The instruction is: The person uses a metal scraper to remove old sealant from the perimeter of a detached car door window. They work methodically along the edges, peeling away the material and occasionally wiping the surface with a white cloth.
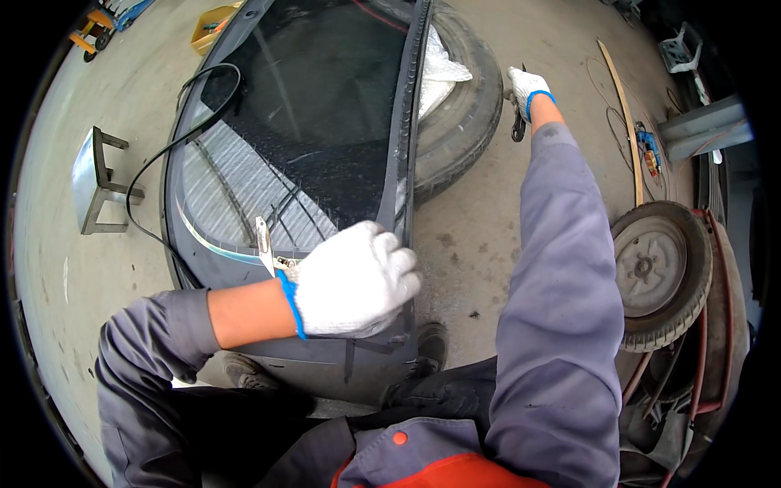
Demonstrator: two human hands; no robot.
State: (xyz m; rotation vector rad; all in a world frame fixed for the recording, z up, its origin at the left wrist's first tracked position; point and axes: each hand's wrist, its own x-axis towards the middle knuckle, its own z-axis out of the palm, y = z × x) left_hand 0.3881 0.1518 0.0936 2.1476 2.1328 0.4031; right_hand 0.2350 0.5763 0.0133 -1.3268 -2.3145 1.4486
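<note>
Both white knitted gloves (358,281) have blue cuffs; the dark tinted glass windscreen (301,122) beside them shows thin pale lines.

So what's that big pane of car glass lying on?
The windshield rests on a tyre lying flat on the concrete floor, with white plastic sheeting between them. Whatever supports its near end is hidden by the glass and left hand.

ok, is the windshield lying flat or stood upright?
Flat. The windshield lies glass-up across a tyre on the floor, left hand pressing its edge.

windshield (309,122) | dark glass, black edge trim | flat on tyre (464,106)
</note>
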